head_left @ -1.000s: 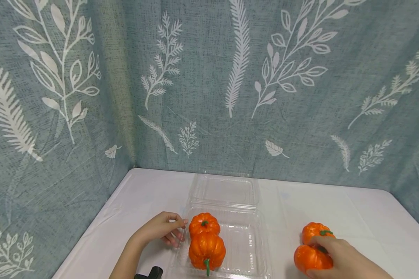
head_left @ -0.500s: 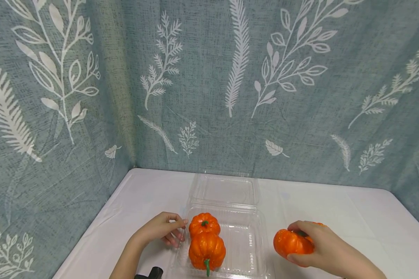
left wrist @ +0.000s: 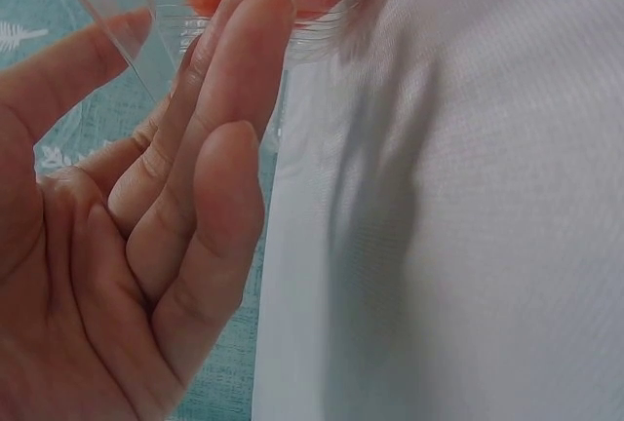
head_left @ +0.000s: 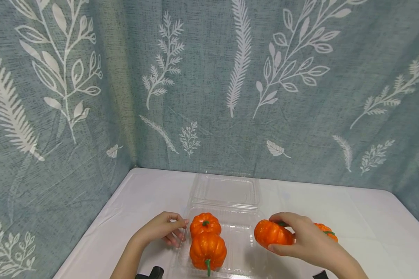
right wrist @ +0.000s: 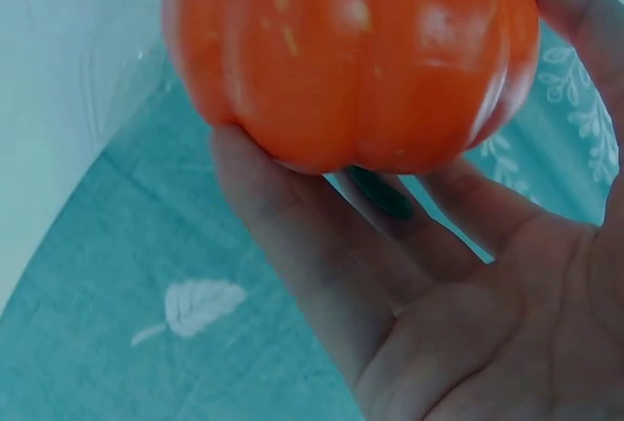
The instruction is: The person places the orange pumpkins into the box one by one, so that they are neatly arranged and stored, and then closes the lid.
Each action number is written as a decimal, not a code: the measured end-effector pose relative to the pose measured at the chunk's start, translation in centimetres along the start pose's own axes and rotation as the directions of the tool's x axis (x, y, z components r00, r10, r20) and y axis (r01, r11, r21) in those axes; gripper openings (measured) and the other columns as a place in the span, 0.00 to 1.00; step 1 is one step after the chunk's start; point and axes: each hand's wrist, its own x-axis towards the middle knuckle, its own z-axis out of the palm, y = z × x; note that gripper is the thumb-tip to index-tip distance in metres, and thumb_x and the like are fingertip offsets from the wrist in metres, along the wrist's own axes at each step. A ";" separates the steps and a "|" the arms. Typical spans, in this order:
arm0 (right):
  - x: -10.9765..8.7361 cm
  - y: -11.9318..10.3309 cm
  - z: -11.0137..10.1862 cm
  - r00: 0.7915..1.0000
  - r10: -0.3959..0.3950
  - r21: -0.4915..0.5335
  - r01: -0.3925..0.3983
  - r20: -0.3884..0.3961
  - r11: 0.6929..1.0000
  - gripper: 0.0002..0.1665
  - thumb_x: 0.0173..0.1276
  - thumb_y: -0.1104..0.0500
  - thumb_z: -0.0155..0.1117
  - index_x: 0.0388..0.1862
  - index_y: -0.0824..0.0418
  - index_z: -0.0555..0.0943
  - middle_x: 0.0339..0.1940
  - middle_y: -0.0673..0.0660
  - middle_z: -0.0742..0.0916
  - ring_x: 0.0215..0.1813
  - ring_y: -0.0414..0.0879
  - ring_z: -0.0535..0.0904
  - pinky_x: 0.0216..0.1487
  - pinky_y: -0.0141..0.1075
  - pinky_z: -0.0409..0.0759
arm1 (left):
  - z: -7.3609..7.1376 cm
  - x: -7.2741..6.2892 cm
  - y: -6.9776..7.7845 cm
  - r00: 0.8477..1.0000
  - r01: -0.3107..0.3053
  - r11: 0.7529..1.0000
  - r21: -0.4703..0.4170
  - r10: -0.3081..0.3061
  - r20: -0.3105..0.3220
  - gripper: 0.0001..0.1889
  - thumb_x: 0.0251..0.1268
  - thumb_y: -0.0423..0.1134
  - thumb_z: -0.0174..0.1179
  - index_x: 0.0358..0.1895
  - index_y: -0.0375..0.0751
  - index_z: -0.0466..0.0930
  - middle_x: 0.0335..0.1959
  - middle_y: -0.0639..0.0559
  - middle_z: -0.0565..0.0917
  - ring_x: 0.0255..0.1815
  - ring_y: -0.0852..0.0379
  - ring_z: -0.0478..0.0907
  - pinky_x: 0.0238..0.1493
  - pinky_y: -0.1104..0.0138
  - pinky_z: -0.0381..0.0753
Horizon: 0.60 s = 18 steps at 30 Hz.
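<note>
My right hand (head_left: pixel 309 236) grips a small orange toy pumpkin (head_left: pixel 272 233) between thumb and fingers, over the right side of a clear plastic clamshell box (head_left: pixel 239 254). Its dark green stem (right wrist: pixel 380 193) points toward the palm in the right wrist view. Two more pumpkins sit along the left side of the box, a far one (head_left: pixel 205 224) and a near one (head_left: pixel 208 251) with its stem toward me. Beside the box's left wall is my left hand (head_left: pixel 164 228), fingers fairly straight in the left wrist view, fingertips (left wrist: pixel 268 26) right at the clear wall.
The box's lid (head_left: pixel 227 190) lies folded back behind it. Another orange pumpkin (head_left: pixel 326 231) rests on the white table (head_left: pixel 377 224) to the right, partly hidden by my right hand. A blue-green leaf-patterned curtain (head_left: pixel 209 97) hangs around the table.
My right hand has lifted the pumpkin off the table at the right and carried it left to over the box's right side. The left hand has stayed in place.
</note>
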 end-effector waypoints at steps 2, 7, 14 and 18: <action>0.3 -0.1 0.5 1.000 -0.014 0.009 0.014 -0.006 1.000 0.29 0.54 0.42 0.68 0.50 0.55 0.75 0.45 0.46 0.81 0.46 0.42 0.78 0.37 0.29 0.78 | 0.0 0.1 0.0 1.000 0.002 1.000 -0.002 -0.002 0.000 0.19 0.67 0.48 0.52 0.37 0.31 0.78 0.24 0.46 0.84 0.15 0.59 0.80 0.19 0.68 0.77; 1.1 -0.4 1.3 0.998 -0.051 -0.009 0.051 -0.026 0.999 0.28 0.54 0.43 0.69 0.49 0.56 0.75 0.46 0.46 0.81 0.46 0.43 0.79 0.38 0.29 0.78 | 0.1 0.1 -0.1 1.000 0.005 1.000 -0.003 -0.005 -0.001 0.19 0.67 0.48 0.52 0.37 0.31 0.78 0.24 0.46 0.84 0.15 0.59 0.79 0.19 0.68 0.77; 2.3 -0.8 1.9 0.995 -0.099 -0.016 0.099 -0.032 0.995 0.28 0.54 0.43 0.69 0.49 0.56 0.75 0.45 0.45 0.81 0.44 0.42 0.78 0.39 0.29 0.79 | 0.1 0.2 -0.2 1.000 0.005 1.000 0.006 -0.005 -0.007 0.19 0.67 0.48 0.51 0.36 0.32 0.78 0.24 0.46 0.84 0.15 0.59 0.79 0.19 0.68 0.77; 3.1 -1.0 2.6 0.993 -0.118 0.011 0.118 -0.006 0.993 0.29 0.54 0.44 0.69 0.49 0.59 0.75 0.46 0.49 0.82 0.45 0.44 0.78 0.39 0.29 0.78 | 0.1 0.1 -0.1 1.000 -0.001 1.000 -0.002 0.001 -0.003 0.19 0.67 0.47 0.51 0.36 0.31 0.78 0.24 0.46 0.84 0.15 0.59 0.79 0.19 0.68 0.77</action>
